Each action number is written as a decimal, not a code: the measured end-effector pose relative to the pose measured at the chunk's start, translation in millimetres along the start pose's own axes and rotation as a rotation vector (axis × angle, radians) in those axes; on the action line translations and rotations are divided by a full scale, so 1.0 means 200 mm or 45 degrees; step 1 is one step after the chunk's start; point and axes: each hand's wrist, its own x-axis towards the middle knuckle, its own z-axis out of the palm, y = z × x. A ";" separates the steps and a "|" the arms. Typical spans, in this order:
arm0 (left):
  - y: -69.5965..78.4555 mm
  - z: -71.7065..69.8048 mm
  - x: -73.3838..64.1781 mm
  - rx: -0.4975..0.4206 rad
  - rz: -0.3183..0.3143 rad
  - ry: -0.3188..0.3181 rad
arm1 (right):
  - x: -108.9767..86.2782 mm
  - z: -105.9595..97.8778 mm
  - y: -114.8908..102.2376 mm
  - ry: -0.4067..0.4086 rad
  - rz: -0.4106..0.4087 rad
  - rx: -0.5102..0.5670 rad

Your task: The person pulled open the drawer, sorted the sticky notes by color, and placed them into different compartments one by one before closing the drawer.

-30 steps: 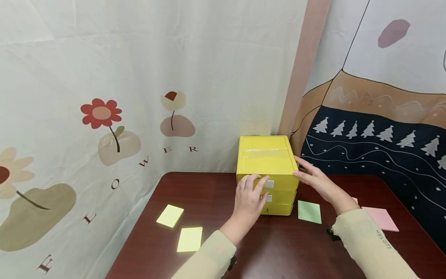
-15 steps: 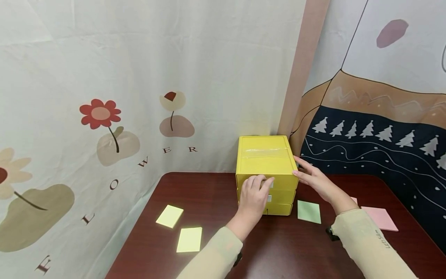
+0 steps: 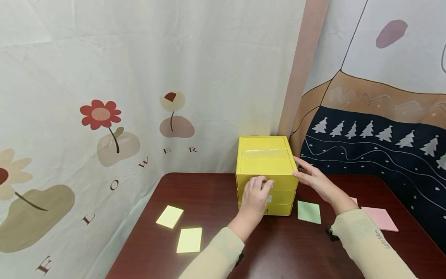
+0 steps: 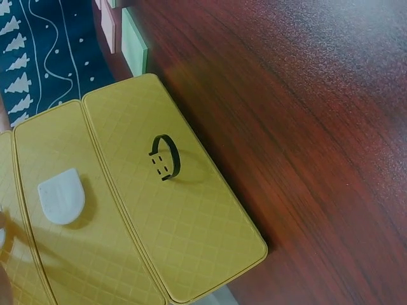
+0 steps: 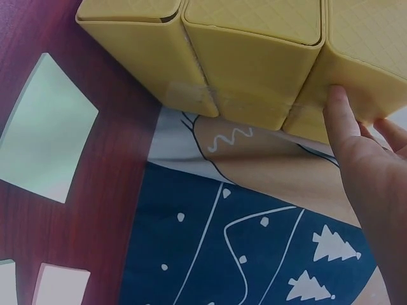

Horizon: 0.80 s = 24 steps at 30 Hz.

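Observation:
A yellow three-drawer box (image 3: 265, 164) stands at the back of the table, clear tape across its lid. My left hand (image 3: 253, 199) is at the front of the top drawer, its fingers and thumb pinching the small white handle (image 3: 271, 185), which they mostly cover. The middle drawer bears a white tab handle (image 4: 62, 197); on the bottom one is a black loop handle (image 4: 173, 155). My right hand (image 3: 315, 180) rests with extended fingers against the box's right side, near the upper edge. All the drawers sit pushed in.
On the dark red wood table (image 3: 278, 248) lie two yellow note pads, one (image 3: 169, 216) behind the other (image 3: 189, 240), to the left. A green note pad (image 3: 309, 212) and a pink one (image 3: 379, 219) lie right of the box. A printed curtain (image 3: 209, 69) hangs close behind.
My left hand has shifted slightly right, and its spread fingers have drawn together onto the top drawer's handle. The right hand stays in place against the box.

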 end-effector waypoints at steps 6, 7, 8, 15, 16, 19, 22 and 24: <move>0.00 -0.01 0.00 -0.007 -0.005 0.008 | 0.00 0.00 0.00 -0.008 0.010 0.010; 0.01 -0.01 0.00 -0.008 -0.004 0.011 | 0.00 0.00 0.00 -0.009 0.014 0.010; 0.01 -0.01 0.00 -0.008 -0.002 0.012 | 0.00 0.00 -0.01 -0.010 0.019 0.010; 0.01 -0.01 -0.01 -0.009 0.005 0.009 | 0.01 -0.01 -0.05 -0.005 0.102 0.043; 0.01 -0.01 -0.01 -0.008 0.006 0.007 | 0.00 -0.01 -0.05 -0.006 0.111 0.048; 0.02 -0.02 -0.01 -0.016 0.010 -0.002 | 0.00 -0.02 -0.07 -0.013 0.120 0.051; 0.02 -0.03 -0.02 -0.025 0.013 -0.007 | -0.01 -0.02 -0.08 -0.021 0.114 0.052; 0.02 -0.04 -0.02 -0.030 0.014 -0.007 | -0.01 -0.02 -0.08 -0.025 0.113 0.058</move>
